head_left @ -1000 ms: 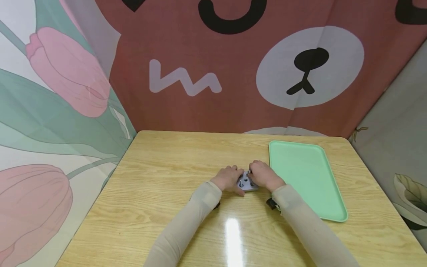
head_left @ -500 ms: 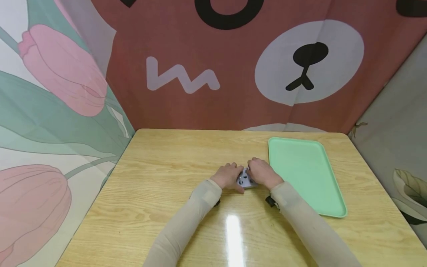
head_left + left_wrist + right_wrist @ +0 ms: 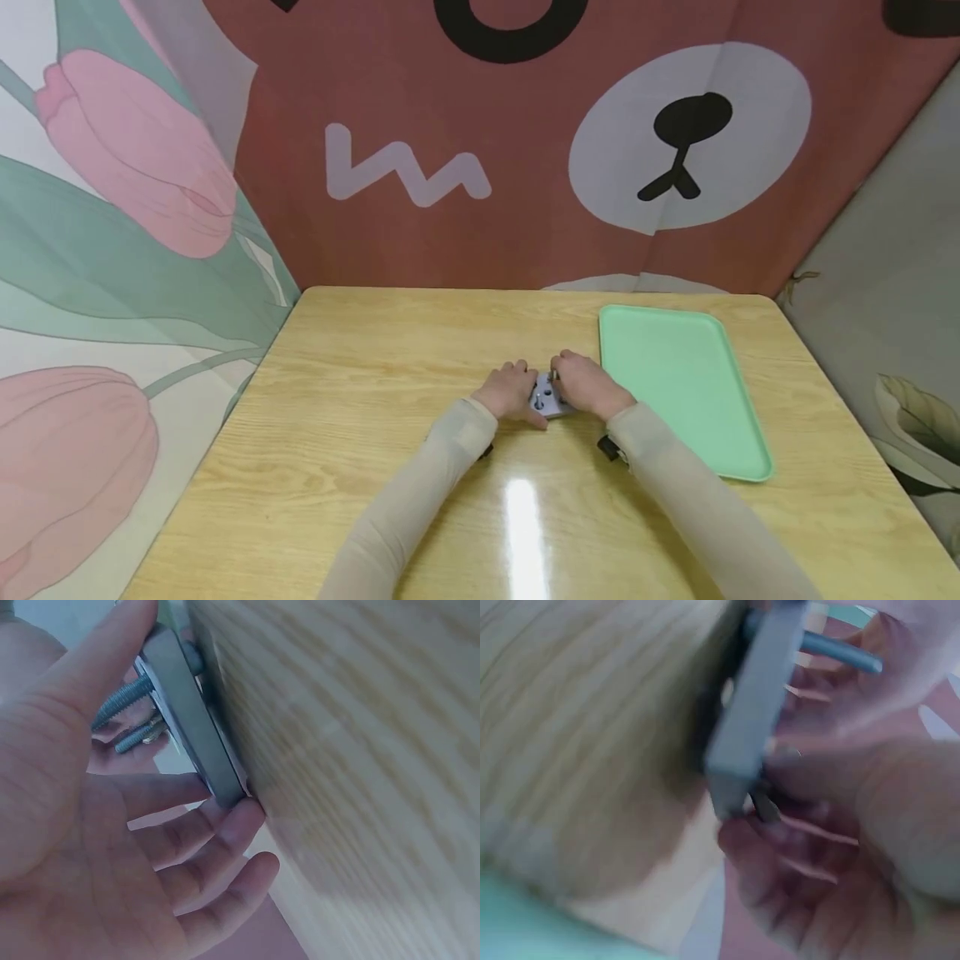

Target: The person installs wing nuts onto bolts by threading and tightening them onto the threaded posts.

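Beyond both hands hung a red-brown wall cloth (image 3: 405,246) bearing a pale zigzag, rather like a loose letter m. The wood-grained table (image 3: 360,492) spread beneath the hands, and a mint-green tray (image 3: 682,392) lay just to the right hand's outer side. The left hand (image 3: 512,393) gripped one side of a plate, thumb toward the person, fingers bent along its edge. Opposite it, the right hand (image 3: 591,387) was curled over the plate's other side, pinching a small part there. The grey metal plate (image 3: 555,407) sat between the two hands, broad face up, close above the tabletop; with its sides covered, I couldn't tell its long axis. It looked smooth and thick-edged, with dark round holes. Threaded bolts (image 3: 124,699) rose from its upper face, pointing away from the table. The right hand's small metal piece (image 3: 763,805) was too blurred to make out.
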{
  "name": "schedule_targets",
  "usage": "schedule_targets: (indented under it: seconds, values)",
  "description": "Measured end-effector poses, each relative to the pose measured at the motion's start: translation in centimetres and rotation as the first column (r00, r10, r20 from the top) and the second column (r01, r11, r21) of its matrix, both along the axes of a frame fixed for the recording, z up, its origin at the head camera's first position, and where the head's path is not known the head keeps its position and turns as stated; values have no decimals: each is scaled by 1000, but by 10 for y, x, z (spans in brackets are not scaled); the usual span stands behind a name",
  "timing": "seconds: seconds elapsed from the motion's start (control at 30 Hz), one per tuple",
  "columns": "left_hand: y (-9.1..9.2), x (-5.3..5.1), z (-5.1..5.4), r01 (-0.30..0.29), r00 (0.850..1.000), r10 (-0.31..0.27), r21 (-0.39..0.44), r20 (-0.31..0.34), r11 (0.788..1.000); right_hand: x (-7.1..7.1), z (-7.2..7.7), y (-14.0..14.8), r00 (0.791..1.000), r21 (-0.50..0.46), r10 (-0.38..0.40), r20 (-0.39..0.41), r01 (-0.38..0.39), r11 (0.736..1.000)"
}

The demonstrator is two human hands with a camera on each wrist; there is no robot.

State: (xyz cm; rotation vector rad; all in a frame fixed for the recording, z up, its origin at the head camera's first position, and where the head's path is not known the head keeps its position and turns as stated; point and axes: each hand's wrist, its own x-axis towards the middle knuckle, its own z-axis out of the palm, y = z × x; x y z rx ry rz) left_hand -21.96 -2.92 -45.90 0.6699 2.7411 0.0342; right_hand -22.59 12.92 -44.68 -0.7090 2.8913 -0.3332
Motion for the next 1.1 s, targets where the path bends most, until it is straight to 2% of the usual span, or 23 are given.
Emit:
schedule_targets:
  seconds: [0.1,0.23,0.37,0.5,0.63,0.8,1.1]
  values:
    - [1,-1,-1,-12,1000,12,13,7,1000,4,10,12,1000,-51,-5,27,7,999]
    - [0,-3,1,-25,1000,25,21,-9,999,4,30,36,1000,-103,-5,10,6,995]
    - [3,-1,2,-21,1000,21,15,-15,1000,7,43,65,999,-73,-14,30,16,997]
    - [7,1,1,-34,999,34,9,-15,999,10,41,89,994,-8,-19,107,20,1000]
    - [9,1,-1,-67,997,68,12,-41,998,11,32,97,987,7,6,161,-7,1000]
    - [8,1,-1,-94,993,95,13,-65,996,7,20,95,988,-4,62,142,-62,998]
    - [5,5,-1,-64,997,66,36,-46,997,11,7,91,988,25,77,131,-81,996]
